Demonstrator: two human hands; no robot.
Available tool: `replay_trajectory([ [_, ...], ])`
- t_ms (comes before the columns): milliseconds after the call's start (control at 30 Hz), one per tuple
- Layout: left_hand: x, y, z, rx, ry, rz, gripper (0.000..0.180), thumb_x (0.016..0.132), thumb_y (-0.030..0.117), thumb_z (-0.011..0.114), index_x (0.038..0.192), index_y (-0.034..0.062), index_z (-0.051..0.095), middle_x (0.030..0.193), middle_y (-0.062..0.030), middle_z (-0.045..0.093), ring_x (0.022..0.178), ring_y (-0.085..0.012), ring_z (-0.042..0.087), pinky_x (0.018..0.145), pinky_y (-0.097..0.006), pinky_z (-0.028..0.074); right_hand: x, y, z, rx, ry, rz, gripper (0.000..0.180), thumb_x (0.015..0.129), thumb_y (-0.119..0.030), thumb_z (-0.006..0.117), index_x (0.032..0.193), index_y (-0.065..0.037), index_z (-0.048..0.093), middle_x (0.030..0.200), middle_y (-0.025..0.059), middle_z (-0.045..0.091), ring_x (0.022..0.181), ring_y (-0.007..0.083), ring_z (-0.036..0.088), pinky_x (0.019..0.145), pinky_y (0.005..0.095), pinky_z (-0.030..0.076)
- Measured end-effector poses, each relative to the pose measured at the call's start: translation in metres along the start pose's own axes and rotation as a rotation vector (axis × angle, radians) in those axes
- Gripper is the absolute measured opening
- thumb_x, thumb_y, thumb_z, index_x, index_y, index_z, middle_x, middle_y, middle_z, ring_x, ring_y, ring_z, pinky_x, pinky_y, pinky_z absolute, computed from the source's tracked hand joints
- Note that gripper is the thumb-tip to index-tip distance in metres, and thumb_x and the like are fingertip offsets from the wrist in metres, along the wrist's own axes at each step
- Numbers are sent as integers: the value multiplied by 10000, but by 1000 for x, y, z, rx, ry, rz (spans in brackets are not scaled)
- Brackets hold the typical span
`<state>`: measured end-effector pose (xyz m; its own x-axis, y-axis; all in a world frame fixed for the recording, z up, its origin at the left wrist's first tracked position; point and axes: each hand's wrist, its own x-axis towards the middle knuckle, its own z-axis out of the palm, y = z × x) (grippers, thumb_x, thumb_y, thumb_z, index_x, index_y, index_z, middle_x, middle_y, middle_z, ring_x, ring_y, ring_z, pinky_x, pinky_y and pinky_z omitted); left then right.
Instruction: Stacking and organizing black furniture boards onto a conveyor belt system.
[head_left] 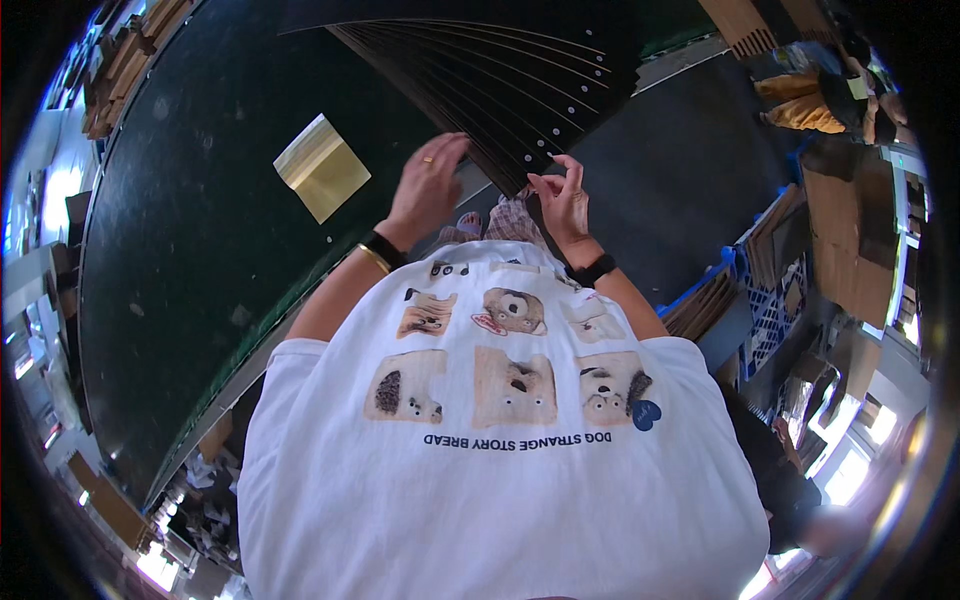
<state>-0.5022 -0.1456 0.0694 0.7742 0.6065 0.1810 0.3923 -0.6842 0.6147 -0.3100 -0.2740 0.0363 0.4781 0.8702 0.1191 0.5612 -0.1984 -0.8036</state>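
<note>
A fanned stack of dark sheets (490,85) lies in front of me, with several small pale round dots along its right edge. My left hand (428,190), wearing a ring, is at the left side of the stack's near end, fingers stretched and slightly bent, nothing visible in them. At the near corner is my right hand (565,205), its thumb and index finger apart. A tiny white spot shows at the index fingertip; I cannot tell whether it is a dot or the nail. Left of the stack lies a yellowish sheet (325,170) with a shiny, paler upper part.
A dark green table (200,220) extends to the left, its edge running beside my left arm. Cardboard pieces (845,230) stand at the right, near a blue-and-white crate (775,320). A person in dark clothing (770,465) is at the lower right.
</note>
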Motion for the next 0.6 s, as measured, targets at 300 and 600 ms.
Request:
replay_trajectory([
  [300, -2, 6, 32, 274, -227, 148, 736, 704, 31, 573, 1374, 131, 284, 1437, -52, 252, 1337, -213, 212, 1098, -429, 146, 1, 2, 1, -57, 44, -1, 393, 836, -175, 616, 1090, -65, 336, 678, 131, 604, 596, 280, 615, 530, 331, 481],
  [600, -3, 6, 37, 259, -204, 111, 749, 688, 11, 585, 1367, 135, 295, 1436, -58, 256, 1335, -223, 217, 1095, -446, 148, 12, 4, -9, -90, 82, -8, 431, 818, -207, 641, 1101, -61, 350, 696, 82, 577, 582, 197, 589, 498, 292, 469],
])
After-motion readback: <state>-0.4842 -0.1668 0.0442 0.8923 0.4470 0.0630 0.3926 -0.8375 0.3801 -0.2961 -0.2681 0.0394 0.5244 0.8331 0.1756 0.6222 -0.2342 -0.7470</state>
